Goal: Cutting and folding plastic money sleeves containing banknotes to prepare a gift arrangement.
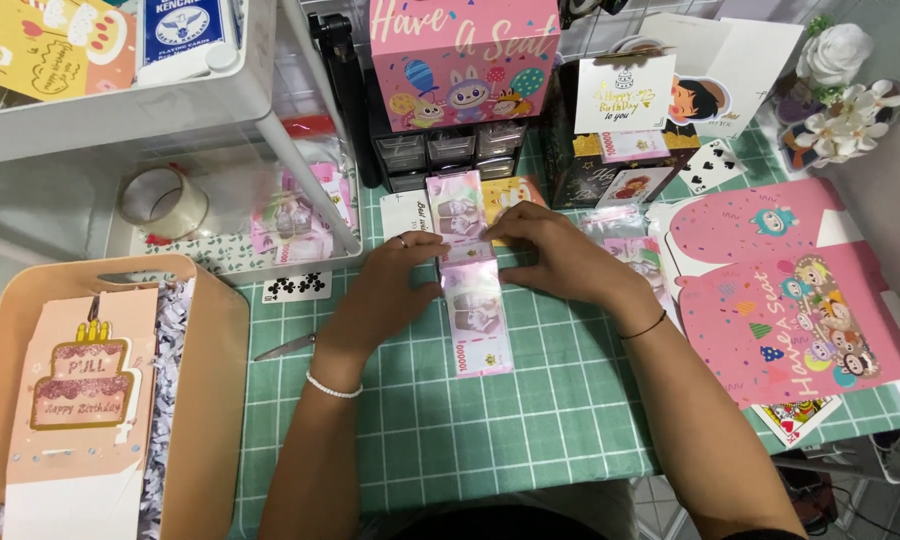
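Fingers [425,245] pinching banknote strip [473,300], green mat [530,400]

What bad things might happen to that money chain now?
1. The pink banknotes under the left hand and right hand may join crooked, since the strip already slants.
2. The strip's end lies near the table edge and might slide off.
3. The scissors by the left arm could get knocked.

Fingers of the left hand [395,285] and right hand [555,255] cover the middle of a strip of pink banknotes [475,315] joined end to end. The frame's left edge crops a beige plastic bin [215,400]; a flattened pink cartoon-printed box [800,300] runs off right.
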